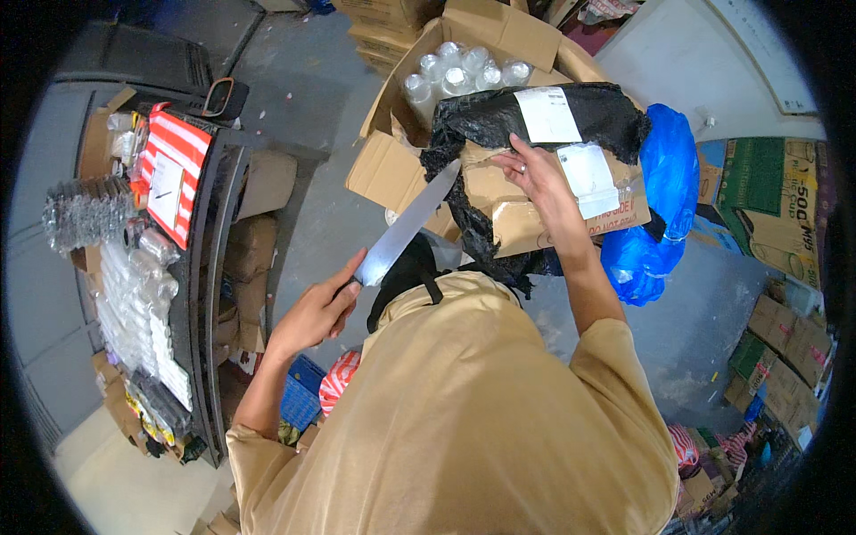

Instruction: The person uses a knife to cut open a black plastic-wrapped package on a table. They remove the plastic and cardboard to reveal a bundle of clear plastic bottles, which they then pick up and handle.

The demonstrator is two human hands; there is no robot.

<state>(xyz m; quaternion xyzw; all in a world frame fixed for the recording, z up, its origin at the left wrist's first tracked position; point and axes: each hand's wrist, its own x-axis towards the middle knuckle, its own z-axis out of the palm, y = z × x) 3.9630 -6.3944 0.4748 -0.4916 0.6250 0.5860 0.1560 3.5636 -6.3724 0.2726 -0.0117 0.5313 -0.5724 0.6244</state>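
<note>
My left hand (pixel 314 314) grips the dark handle of a large knife. Its broad steel blade (pixel 409 224) points up and right, with the tip by the torn edge of black plastic wrapping (pixel 468 120). That wrapping partly covers a cardboard box (pixel 575 231), which bears red printing. On the box's top lies my right hand (pixel 535 174), with its thumb at the plastic's torn edge; whether its fingers pinch anything is unclear. Two white paper labels sit beside this hand, one label (pixel 548 114) on the plastic and a creased label (pixel 588 177) on the cardboard.
Behind the wrapped box stands an open carton (pixel 381 157) with several clear plastic bottles (pixel 457 81). Blue plastic bags (pixel 669 167) hang at its right. A dark-framed table (pixel 200 281) on the left carries stacked clear plasticware (pixel 134 294). Printed cartons (pixel 762 200) stand at the right.
</note>
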